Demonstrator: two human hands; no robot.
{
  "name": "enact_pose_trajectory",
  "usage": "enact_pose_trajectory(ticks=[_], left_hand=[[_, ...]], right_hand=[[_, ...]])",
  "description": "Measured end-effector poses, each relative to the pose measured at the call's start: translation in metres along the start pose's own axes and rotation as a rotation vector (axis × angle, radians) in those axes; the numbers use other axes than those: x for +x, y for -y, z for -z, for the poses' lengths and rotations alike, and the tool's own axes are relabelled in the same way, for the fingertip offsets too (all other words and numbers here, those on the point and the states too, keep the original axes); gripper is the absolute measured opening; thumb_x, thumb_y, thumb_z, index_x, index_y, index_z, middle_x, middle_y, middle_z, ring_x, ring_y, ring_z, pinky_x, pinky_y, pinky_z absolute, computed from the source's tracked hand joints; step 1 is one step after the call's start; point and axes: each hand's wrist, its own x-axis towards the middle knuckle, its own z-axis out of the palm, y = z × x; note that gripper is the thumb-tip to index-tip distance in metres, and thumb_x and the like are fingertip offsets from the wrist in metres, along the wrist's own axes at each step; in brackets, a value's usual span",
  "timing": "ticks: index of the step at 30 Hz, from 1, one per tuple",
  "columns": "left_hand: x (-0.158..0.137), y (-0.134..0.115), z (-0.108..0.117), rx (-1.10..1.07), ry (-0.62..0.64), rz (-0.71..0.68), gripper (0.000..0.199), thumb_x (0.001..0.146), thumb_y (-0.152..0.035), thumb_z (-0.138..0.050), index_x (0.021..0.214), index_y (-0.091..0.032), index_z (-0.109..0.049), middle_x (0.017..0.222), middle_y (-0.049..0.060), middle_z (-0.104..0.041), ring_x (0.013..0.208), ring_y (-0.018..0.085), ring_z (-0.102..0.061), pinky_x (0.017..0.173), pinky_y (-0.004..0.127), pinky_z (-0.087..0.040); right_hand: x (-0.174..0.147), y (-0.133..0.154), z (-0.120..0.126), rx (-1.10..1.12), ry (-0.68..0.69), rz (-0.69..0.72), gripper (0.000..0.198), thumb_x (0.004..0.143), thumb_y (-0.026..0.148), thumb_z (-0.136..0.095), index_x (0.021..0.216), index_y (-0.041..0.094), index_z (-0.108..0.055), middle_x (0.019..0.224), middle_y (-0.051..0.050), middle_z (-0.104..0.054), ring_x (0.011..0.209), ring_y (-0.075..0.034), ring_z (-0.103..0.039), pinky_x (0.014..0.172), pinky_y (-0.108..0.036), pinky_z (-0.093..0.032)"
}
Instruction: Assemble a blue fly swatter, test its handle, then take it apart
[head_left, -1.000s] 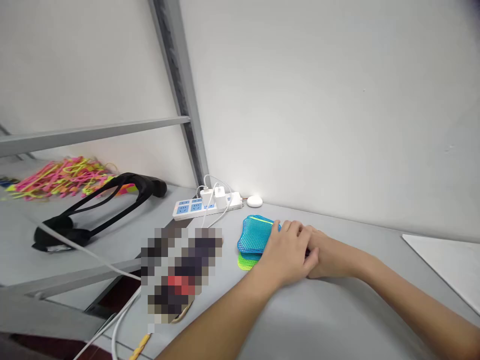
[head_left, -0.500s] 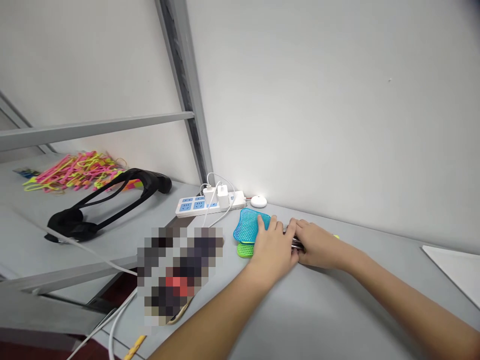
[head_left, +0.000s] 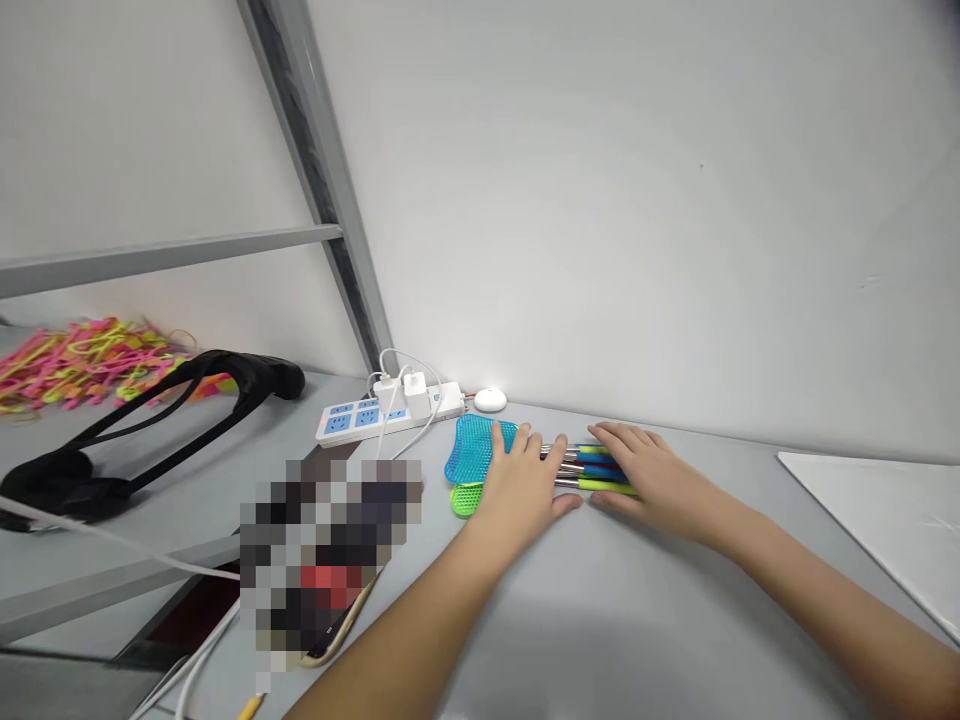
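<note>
Plain white wall (head_left: 637, 200) behind a grey counter (head_left: 600, 610). Grey metal frame: slanted upright (head_left: 315, 180), horizontal rail (head_left: 165, 255). White power strip (head_left: 390, 412) against wall, chargers plugged in. Bright spot on wall near small white puck (head_left: 490, 400).

A single head-worn camera looks forward and down from above the person's own forearms, facing a grey table (head_left: 675, 620) that meets a white wall (head_left: 600, 200). It sits close enough that both arms reach in from the bottom edge, with a metal shelf frame (head_left: 315, 180) filling the left side.
</note>
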Motion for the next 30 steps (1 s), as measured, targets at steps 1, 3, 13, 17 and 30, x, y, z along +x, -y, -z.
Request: enact_pose_trajectory(ticks=[1, 3, 13, 17, 30], left_hand=[[0.001, -0.002, 0.002, -0.008, -0.010, -0.016, 0.076, 0.083, -0.065, -0.058, 0.143, -0.021, -0.043, 0.134, 0.017, -0.055, 0.134, 0.038, -0.037, 0.109, 0.068, -0.018], [0.002, -0.008, 0.005, -0.032, -0.039, -0.084, 0.077, 0.083, -0.068, -0.055, 0.143, -0.020, -0.041, 0.141, 0.017, -0.050, 0.135, 0.037, -0.036, 0.111, 0.068, -0.017], [-0.002, -0.048, 0.008, -0.516, 0.125, -0.430, 0.047, 0.094, -0.046, -0.053, 0.132, -0.019, -0.046, 0.131, 0.008, -0.057, 0.118, 0.023, -0.050, 0.100, 0.037, -0.042], [-0.003, -0.044, 0.009, -0.550, 0.253, -0.271, 0.021, 0.095, -0.042, -0.051, 0.098, -0.022, -0.057, 0.102, 0.004, -0.062, 0.098, 0.021, -0.056, 0.083, 0.033, -0.046], [0.000, -0.040, 0.014, -0.330, 0.236, -0.233, 0.020, 0.095, -0.041, -0.051, 0.095, -0.022, -0.059, 0.095, 0.002, -0.063, 0.091, 0.020, -0.057, 0.077, 0.032, -0.044]], right_hand=[[-0.011, 0.002, -0.003, -0.007, -0.065, -0.020, 0.063, 0.090, 0.048, -0.055, 0.144, 0.024, -0.033, 0.145, -0.013, -0.042, 0.130, -0.031, -0.043, 0.102, -0.049, -0.040], [-0.034, 0.009, -0.011, 0.003, -0.196, -0.050, 0.055, 0.093, 0.042, -0.053, 0.142, 0.025, -0.035, 0.148, -0.014, -0.038, 0.131, -0.031, -0.041, 0.104, -0.049, -0.039], [-0.074, 0.025, -0.027, 0.433, -0.134, -0.098, 0.010, 0.089, 0.015, -0.048, 0.091, 0.023, -0.055, 0.095, -0.005, -0.058, 0.085, -0.020, -0.055, 0.074, -0.036, -0.048], [-0.072, 0.024, -0.023, 0.453, -0.104, -0.098, 0.010, 0.090, 0.015, -0.049, 0.087, 0.023, -0.054, 0.088, -0.004, -0.057, 0.082, -0.020, -0.053, 0.073, -0.036, -0.046], [-0.069, 0.025, -0.021, 0.460, 0.002, -0.102, 0.008, 0.093, 0.018, -0.046, 0.093, 0.023, -0.052, 0.089, -0.004, -0.058, 0.083, -0.021, -0.051, 0.074, -0.039, -0.043]])
